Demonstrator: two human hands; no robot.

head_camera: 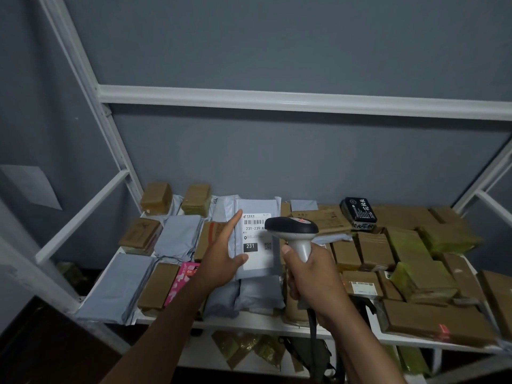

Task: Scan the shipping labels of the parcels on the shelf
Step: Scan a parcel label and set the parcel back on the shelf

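Observation:
My left hand point(221, 253) holds a grey poly-mailer parcel point(256, 267) tilted up above the shelf, thumb on its front and fingers along its left edge. Its white shipping label point(256, 234) reads 231-239 and has a black box marked 231. My right hand point(310, 273) grips the handle of a grey-and-black barcode scanner point(293, 231). The scanner's head hangs just in front of the label's right part and hides it. A cable runs down from the handle.
The white metal shelf point(249, 322) is packed with brown cardboard boxes point(432, 320), grey mailers point(177, 236), a pink packet point(184, 278) and a black box point(358, 213). White rails cross above and at both sides. More parcels lie on the level below.

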